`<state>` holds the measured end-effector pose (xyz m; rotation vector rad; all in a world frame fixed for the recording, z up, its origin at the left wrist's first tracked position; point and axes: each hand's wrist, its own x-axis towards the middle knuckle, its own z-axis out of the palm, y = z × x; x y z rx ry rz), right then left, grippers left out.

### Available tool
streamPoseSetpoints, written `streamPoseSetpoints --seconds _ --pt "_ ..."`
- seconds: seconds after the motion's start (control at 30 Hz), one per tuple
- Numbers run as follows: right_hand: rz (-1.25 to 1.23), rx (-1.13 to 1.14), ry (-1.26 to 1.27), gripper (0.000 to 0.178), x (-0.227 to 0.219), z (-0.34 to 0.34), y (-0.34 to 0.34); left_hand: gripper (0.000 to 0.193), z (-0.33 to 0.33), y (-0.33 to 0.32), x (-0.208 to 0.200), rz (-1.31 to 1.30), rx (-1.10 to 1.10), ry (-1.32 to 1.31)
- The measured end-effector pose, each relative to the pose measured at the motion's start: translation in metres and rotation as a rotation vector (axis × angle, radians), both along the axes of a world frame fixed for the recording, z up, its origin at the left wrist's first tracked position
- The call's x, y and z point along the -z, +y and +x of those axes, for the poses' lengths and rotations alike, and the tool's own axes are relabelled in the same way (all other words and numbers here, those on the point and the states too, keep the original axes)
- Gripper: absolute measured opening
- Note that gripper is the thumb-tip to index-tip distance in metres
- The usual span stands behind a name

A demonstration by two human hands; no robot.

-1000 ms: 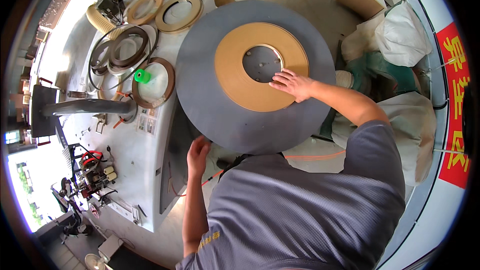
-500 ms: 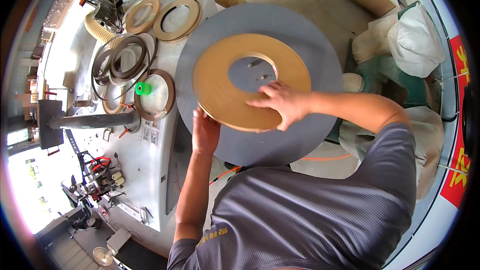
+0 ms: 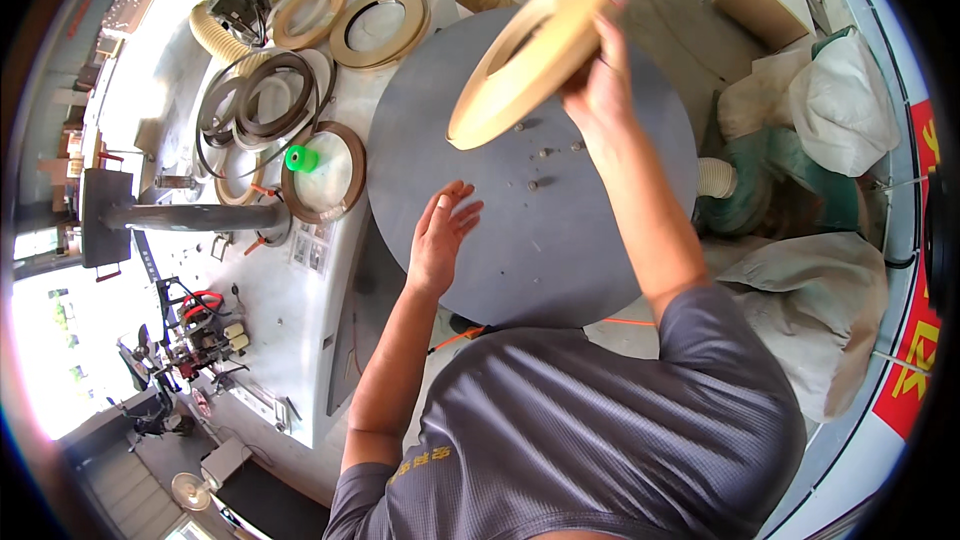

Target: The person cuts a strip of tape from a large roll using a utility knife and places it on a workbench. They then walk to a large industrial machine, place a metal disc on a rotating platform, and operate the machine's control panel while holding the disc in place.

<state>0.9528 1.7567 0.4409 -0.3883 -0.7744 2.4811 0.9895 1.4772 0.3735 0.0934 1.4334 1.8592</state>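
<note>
Raised over the round grey disc [image 3: 550, 265] is a wide, flat roll of tan edge banding [image 3: 545, 75] with an open centre. It is tilted steeply, its far right side higher than the near left one. My right hand [image 3: 600, 85] grips the roll at its right edge; some of the fingers are hidden behind it. My left hand [image 3: 443, 235] is empty above the left part of the disc, fingers apart, and does not touch the roll. Several small metal knobs [image 3: 533, 184] stick up from the middle of the disc.
On the white table [image 3: 300, 320] at left lie several banding rolls, among them a tan roll [image 3: 417, 28] and a brown roll [image 3: 354, 175], plus a green ring-shaped spool [image 3: 301, 159]. White sacks [image 3: 845, 105] and a ribbed hose [image 3: 715, 178] are at right.
The roll has come up off the disc and tilted, moving far and right in my right hand. My left hand has let go of its edge. The metal knobs now show more fully.
</note>
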Motion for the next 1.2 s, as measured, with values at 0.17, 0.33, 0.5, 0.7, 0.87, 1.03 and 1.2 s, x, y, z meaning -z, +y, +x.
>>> streamPoseSetpoints --seconds 0.17,0.33,0.5,0.7,0.87,1.03,1.2 --pt "-0.304 0.005 0.184 0.056 0.058 0.116 -0.013 0.077 0.01 0.014 0.024 0.169 -0.003 -0.458" --pt "-0.408 -0.042 -0.005 0.044 0.158 0.201 -0.056 0.06 0.01 0.05 0.032 0.14 0.001 -0.512" --pt "-0.341 -0.181 -0.171 0.04 0.192 0.223 -0.085 0.039 0.013 0.023 0.099 -0.115 -0.049 -0.404" --pt "-0.278 -0.294 -0.297 0.037 0.191 0.243 -0.075 0.037 0.018 0.01 0.107 -0.146 0.113 -0.343" --pt "-0.26 -0.324 -0.358 0.037 0.19 0.255 -0.053 0.037 0.032 0.015 0.113 -0.143 0.162 -0.362" --pt "-0.296 -0.437 -0.382 0.036 0.192 0.26 -0.058 0.038 0.033 0.002 0.124 -0.146 0.176 -0.371" --pt "-0.225 -0.505 -0.414 0.036 0.19 0.26 -0.064 0.037 0.036 -0.002 0.125 -0.218 0.131 -0.346"
